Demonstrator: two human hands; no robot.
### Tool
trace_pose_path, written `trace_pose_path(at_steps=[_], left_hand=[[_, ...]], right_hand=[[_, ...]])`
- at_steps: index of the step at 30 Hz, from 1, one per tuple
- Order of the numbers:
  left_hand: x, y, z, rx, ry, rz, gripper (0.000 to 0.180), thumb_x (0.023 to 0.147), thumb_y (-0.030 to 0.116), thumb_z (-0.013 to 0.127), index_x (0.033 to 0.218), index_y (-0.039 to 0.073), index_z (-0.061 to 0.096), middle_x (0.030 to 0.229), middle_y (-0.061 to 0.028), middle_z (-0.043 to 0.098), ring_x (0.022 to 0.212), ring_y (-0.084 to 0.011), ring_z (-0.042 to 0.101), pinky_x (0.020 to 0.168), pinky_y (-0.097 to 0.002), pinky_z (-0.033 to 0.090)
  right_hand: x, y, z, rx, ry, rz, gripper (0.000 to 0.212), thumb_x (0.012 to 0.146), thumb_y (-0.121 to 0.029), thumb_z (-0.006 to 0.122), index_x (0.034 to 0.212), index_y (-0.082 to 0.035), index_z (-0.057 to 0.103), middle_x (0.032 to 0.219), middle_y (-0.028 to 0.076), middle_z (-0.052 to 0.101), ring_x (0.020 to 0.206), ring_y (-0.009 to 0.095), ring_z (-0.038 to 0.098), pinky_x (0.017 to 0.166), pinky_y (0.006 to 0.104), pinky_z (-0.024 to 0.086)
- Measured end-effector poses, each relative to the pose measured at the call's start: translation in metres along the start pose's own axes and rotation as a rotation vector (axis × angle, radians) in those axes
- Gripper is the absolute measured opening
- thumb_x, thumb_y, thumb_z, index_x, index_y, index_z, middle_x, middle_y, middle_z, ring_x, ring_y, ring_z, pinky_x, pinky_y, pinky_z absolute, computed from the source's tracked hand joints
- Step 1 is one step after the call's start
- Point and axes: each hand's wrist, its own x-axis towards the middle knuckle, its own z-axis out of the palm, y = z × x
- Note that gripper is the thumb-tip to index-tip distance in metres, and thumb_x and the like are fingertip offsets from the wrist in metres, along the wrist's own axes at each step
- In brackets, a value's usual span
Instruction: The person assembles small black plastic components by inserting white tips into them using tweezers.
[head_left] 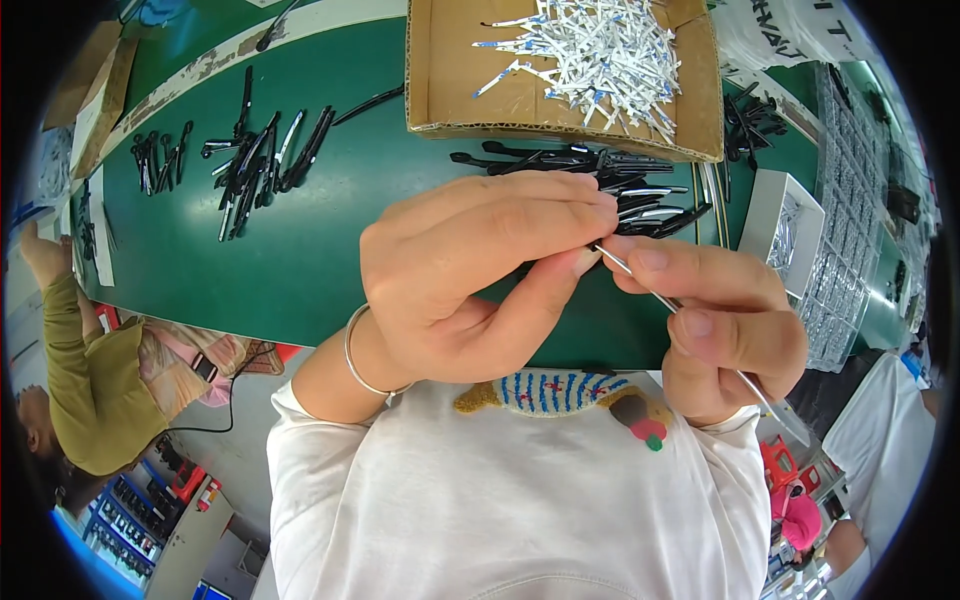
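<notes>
Left hand [465, 265] arched over dark piece [595, 243], right hand [735, 325] around metal rod [655, 295]

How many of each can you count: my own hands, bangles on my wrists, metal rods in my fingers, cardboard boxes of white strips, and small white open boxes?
Hands, left hand and right hand: 2
Bangle: 1
Slim metal rod: 1
Cardboard box of white strips: 1
Small white box: 1
Total: 6
</notes>
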Motion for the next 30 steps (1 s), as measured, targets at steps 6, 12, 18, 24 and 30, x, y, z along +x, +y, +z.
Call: trace_pose_path(at_steps=[6, 12, 18, 24, 30], left_hand=[[-0.001, -0.002, 0.001, 0.021, 0.017, 0.014, 0.023, 0.07, -0.012, 0.055, 0.092, -0.01, 0.063, 0.09, -0.0212, 0.067, 0.086, -0.0328, 0.066, 0.076, -0.0365, 0.054], [0.002, 0.002, -0.001, 0.181, -0.032, 0.035, 0.023, 0.067, -0.012, 0.057, 0.089, -0.008, 0.065, 0.088, -0.0184, 0.068, 0.082, -0.0294, 0.068, 0.071, -0.0332, 0.055], [0.005, 0.005, -0.004, 0.134, -0.008, 0.055, 0.019, 0.072, -0.011, 0.057, 0.09, -0.01, 0.063, 0.089, -0.0228, 0.066, 0.083, -0.0323, 0.067, 0.073, -0.0352, 0.055], [0.006, 0.007, -0.005, 0.09, 0.021, 0.041, 0.02, 0.075, -0.011, 0.055, 0.094, -0.013, 0.061, 0.093, -0.0264, 0.064, 0.089, -0.0366, 0.065, 0.08, -0.0392, 0.053], [0.007, 0.015, 0.001, 0.11, 0.058, -0.071, 0.019, 0.075, -0.008, 0.061, 0.093, -0.004, 0.066, 0.094, -0.019, 0.067, 0.086, -0.0281, 0.067, 0.076, -0.0317, 0.053]], right_hand=[[0.0, -0.002, -0.007, -0.026, -0.077, 0.023, 0.004, 0.092, -0.005, 0.049, 0.094, -0.002, 0.046, 0.1, 0.027, 0.06, 0.09, 0.037, 0.065, 0.076, 0.0422, 0.056], [0.014, 0.0, -0.015, -0.069, -0.173, -0.049, 0.003, 0.087, -0.001, 0.054, 0.086, -0.001, 0.052, 0.099, 0.027, 0.061, 0.088, 0.038, 0.065, 0.072, 0.0429, 0.056], [0.019, 0.01, -0.018, 0.141, -0.121, -0.048, 0.009, 0.091, -0.008, 0.054, 0.085, -0.003, 0.05, 0.094, 0.023, 0.062, 0.086, 0.034, 0.066, 0.073, 0.0418, 0.057], [0.017, 0.018, -0.007, 0.358, 0.003, -0.07, 0.013, 0.093, -0.014, 0.053, 0.088, -0.005, 0.047, 0.095, 0.02, 0.06, 0.088, 0.033, 0.065, 0.075, 0.0421, 0.057], [0.009, 0.012, -0.01, 0.386, 0.114, -0.091, 0.015, 0.082, 0.006, 0.05, 0.093, 0.003, 0.06, 0.096, 0.019, 0.063, 0.095, 0.033, 0.063, 0.081, 0.0397, 0.05]])
